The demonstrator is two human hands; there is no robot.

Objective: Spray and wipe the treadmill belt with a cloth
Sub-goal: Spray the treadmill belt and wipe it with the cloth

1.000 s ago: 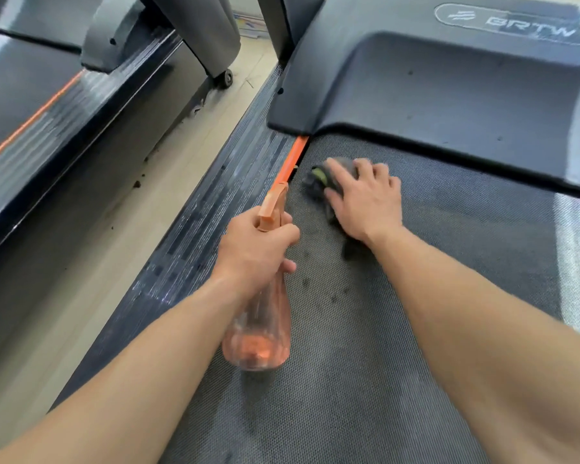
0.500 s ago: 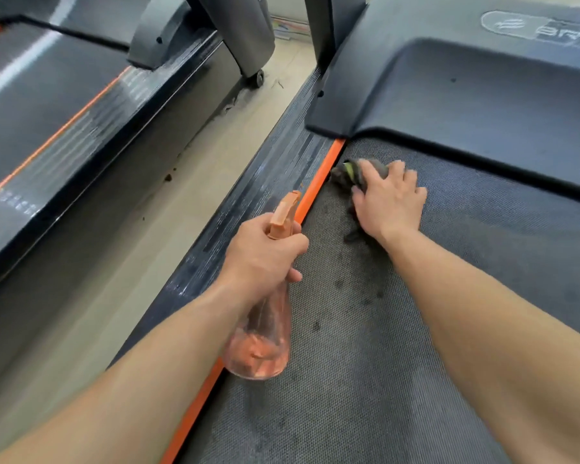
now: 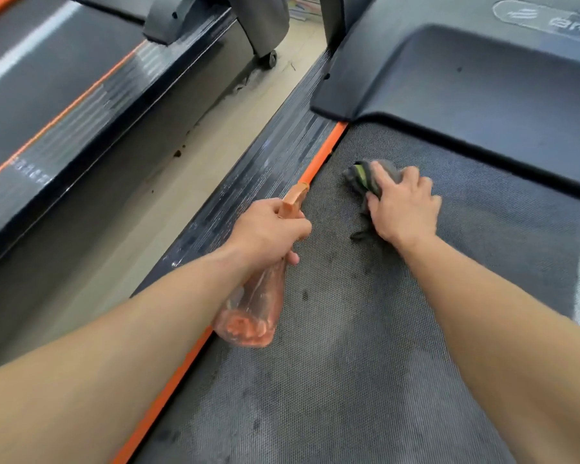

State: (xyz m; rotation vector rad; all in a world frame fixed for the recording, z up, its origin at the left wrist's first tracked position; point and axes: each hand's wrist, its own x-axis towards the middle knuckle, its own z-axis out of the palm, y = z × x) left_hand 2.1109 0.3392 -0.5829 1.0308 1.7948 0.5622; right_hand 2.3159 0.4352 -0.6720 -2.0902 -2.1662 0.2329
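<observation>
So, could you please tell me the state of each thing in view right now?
treadmill belt: dotted with dark spots.
spray bottle: tilted, nozzle forward, over the belt's left edge.
left hand: grips the bottle's neck.
right hand: presses the cloth down.
cloth: bunched on the belt under that hand.

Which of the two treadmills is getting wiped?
The right treadmill: the right hand presses a grey cloth onto its belt. The left treadmill stands untouched.
</observation>
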